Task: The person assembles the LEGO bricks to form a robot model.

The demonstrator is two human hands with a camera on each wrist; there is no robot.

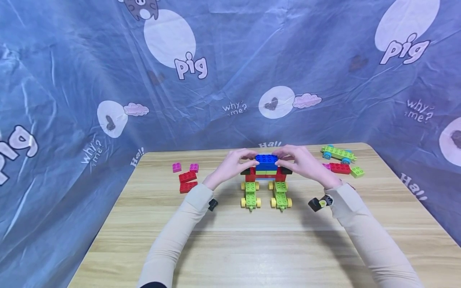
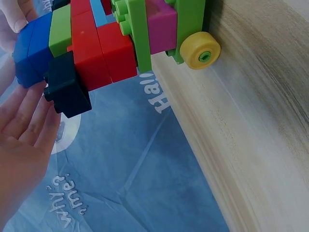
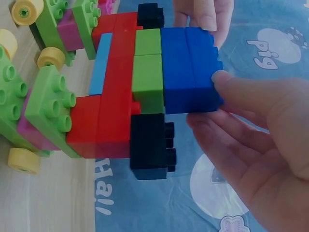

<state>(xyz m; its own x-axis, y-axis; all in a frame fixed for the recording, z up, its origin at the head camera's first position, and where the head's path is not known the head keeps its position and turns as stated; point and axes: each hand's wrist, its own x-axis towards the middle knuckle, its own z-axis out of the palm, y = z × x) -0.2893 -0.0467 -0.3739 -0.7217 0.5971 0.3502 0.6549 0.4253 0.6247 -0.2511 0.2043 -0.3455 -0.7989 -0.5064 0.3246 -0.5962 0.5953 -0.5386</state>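
Note:
Two stacked blue bricks point(image 1: 266, 163) form the top of a toy-brick build, above light green bricks point(image 3: 147, 72), a red layer point(image 3: 114, 121) and black bricks point(image 3: 147, 145) at both ends. My left hand point(image 1: 237, 163) pinches the blue bricks at their left end. From the right end my right hand point(image 1: 300, 163) pinches the same bricks between thumb and fingers. Beneath, the build stands on two light green wheeled bases point(image 1: 251, 196) with yellow wheels point(image 2: 200, 50). Magenta bricks point(image 2: 161, 25) sit between the green pieces.
Left on the table point(image 1: 230, 252) lie loose red bricks point(image 1: 188, 187) and small pink bricks point(image 1: 176, 167). Behind my right forearm are a red brick point(image 1: 340, 168), a green brick point(image 1: 357, 172) and a green wheeled base point(image 1: 337, 153) with blue wheels. Printed blue cloth point(image 1: 223, 48) hangs behind.

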